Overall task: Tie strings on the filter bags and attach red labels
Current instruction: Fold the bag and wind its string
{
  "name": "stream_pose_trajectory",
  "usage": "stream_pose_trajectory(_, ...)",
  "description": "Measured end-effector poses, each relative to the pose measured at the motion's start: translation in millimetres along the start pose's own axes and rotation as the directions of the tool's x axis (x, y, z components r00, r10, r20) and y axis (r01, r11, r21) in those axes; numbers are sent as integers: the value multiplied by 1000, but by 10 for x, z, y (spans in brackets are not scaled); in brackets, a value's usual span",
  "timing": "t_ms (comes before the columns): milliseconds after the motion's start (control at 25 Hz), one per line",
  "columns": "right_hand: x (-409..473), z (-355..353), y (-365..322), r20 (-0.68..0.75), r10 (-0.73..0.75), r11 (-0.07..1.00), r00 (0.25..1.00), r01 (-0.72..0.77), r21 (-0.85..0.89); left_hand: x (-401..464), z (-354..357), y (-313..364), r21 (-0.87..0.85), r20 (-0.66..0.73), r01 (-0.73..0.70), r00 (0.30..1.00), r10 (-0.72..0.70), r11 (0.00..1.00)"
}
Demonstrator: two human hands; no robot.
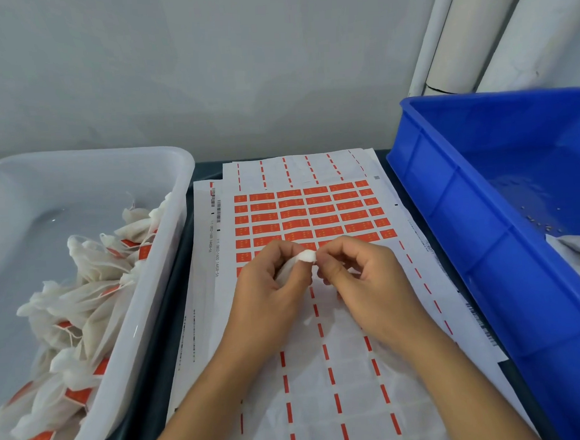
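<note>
Both hands are working above the label sheet (315, 215), which is lying flat on the dark table (185, 291). The left hand (268, 284) is pinching a white filter bag (305, 256) between thumb and curled fingers, the bag's gathered top sticking out toward the right hand (361, 276). The right hand is pinching that same top from the other side, fingertips meeting the left's. Finished bags (85, 288) with red labels are lying heaped in the white tub (177, 178) to the left. A blue crate (446, 186) is sitting to the right.
</note>
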State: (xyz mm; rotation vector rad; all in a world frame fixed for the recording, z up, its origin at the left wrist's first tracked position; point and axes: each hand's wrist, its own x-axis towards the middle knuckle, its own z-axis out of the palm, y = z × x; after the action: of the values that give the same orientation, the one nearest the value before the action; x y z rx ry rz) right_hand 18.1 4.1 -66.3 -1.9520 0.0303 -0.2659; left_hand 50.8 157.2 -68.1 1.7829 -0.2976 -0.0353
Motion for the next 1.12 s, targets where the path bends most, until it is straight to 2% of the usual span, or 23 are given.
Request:
stream_pose_trajectory(200, 0, -21, 2, -7, -41, 999, 999, 42, 24, 1, -1, -13, 40, 79, 32, 996, -35, 999)
stream_pose_trajectory(400, -12, -32, -23, 11, -39, 998, 999, 38, 56, 11, -8, -14, 32, 87, 32, 996, -34, 999)
stream_pose_trajectory(480, -23, -28, -28, -12, -104, 994, 994, 104, 23, 11, -19, -20, 27, 101, 16, 995, -18, 1000)
stream_pose_trajectory(600, -17, -23, -46, -74, -234, 966, 969, 224, -126, -2, -14, -33, 37, 128, 6, 992, -10, 999)
stream_pose_trajectory(720, -17, -38, -42, -79, -332, 930, 940, 313, -194, -6, -6, -31, 52, 169, -1, 986, -8, 999)
stream_pose_trajectory(800, -27, -51, -29, -90, -313, 942, 945, 297, -154, 2, -21, -28, 46, 205, -4, 979, -6, 999)
stream_pose_trajectory(960, -45, -40, -12, -78, -172, 983, 982, 176, 54, 19, -71, 1, -14, 247, 45, 968, -40, 999)
stream_pose_trajectory(1120, -42, 5, -30, -69, -179, 978, 981, 186, 100, 37, -111, 21, -107, 275, 83, 960, -51, 991)
